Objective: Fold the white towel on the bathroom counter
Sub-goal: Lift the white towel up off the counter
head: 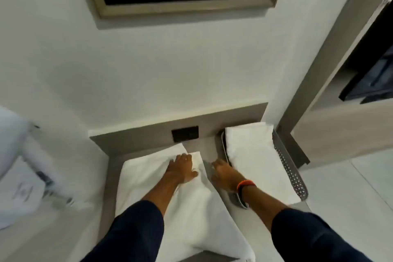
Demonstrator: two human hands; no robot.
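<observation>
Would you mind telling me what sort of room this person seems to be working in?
Probably a hotel-style bathroom or vanity nook. A white towel lies spread on a grey counter under the left hand, a folded towel sits in a perforated metal tray, and a framed mirror or picture hangs above.

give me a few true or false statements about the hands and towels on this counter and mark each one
1. The left hand lies flat on the white towel. True.
2. The right hand is lifting the towel off the counter. False: it rests beside the towel, next to the tray.
3. A second towel lies in the tray. True.
4. The tray sits left of the towel being folded. False: it sits to its right.
5. The right wrist wears an orange band. True.
</observation>
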